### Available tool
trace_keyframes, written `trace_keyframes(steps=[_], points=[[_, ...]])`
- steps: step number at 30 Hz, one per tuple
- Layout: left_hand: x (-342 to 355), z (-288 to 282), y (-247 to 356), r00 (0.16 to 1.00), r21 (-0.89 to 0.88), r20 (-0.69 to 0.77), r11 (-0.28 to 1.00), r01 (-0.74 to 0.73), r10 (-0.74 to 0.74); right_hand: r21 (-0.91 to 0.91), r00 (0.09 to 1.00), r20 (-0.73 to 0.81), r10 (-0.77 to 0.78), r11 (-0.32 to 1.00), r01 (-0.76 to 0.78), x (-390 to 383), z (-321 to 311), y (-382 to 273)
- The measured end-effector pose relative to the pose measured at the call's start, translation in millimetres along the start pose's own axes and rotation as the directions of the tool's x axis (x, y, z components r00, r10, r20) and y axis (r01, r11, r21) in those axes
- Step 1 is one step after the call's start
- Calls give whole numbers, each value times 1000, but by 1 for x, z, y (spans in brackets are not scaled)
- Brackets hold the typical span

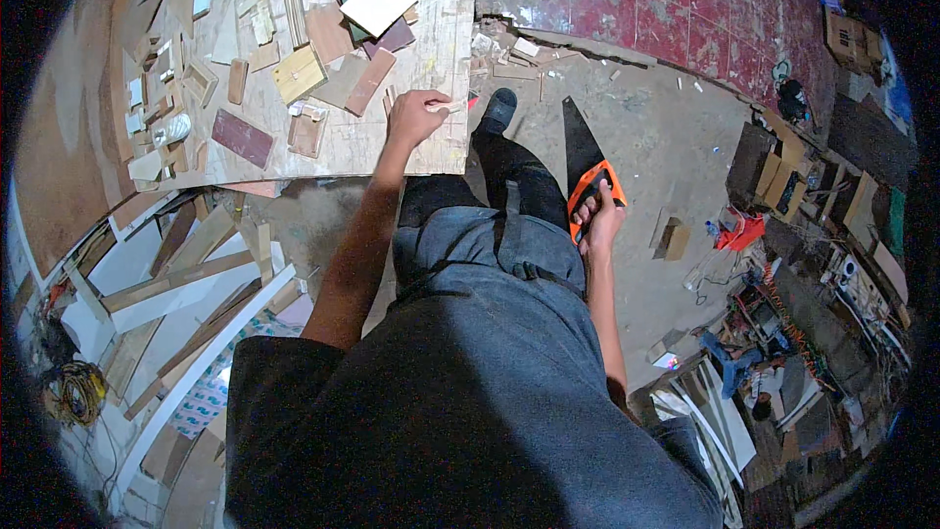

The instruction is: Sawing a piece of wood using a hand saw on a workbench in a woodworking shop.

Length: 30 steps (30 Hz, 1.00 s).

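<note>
My right hand [601, 219] is wrapped round the orange and black handle of a handsaw [585, 145]. The saw hangs beside my right leg, its dark blade pointing away from me over the floor. At the near right corner of the worktable [343, 159], my left hand [415, 118] pinches a small, pale piece of wood [446, 108] close to the table's edge. Part of that piece is hidden by the fingers. Just left of the hand lies a reddish-brown wood block [371, 82], with more offcuts beyond it.
Wood offcuts, including a dark red board [242, 139] and a white block [380, 4], cover much of the tabletop. Long boards [181, 284] are piled at lower left. Tools and scraps clutter the right side, near a red plastic bag [741, 230].
</note>
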<state>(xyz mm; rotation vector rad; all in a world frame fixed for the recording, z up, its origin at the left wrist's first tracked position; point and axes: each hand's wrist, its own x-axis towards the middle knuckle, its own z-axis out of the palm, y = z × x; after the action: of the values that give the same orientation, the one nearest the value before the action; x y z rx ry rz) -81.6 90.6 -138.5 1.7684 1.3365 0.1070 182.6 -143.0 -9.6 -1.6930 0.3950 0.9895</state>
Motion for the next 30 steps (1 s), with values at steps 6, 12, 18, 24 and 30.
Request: trace_keyframes(steps=[6, 12, 18, 24, 30], points=[[14, 2, 1, 979, 114, -15, 974, -198, 201, 9, 999, 32, -13, 1000, 13, 5, 1, -4], [25, 6, -10, 978, -46, -14, 977, -207, 207, 17, 999, 27, -25, 1000, 25, 2, 7, -5], [21, 12, -6, 989, -113, -26, 982, -150, 148, -54, 998, 19, -56, 997, 57, -12, 18, -1], [18, 23, 8, 991, -88, -76, 989, -115, 108, -290, 983, 151, -104, 946, 144, -27, 33, 5], [16, 26, 7, 981, -77, -127, 984, -160, 149, -321, 935, 341, -99, 922, 215, -59, 79, -7]])
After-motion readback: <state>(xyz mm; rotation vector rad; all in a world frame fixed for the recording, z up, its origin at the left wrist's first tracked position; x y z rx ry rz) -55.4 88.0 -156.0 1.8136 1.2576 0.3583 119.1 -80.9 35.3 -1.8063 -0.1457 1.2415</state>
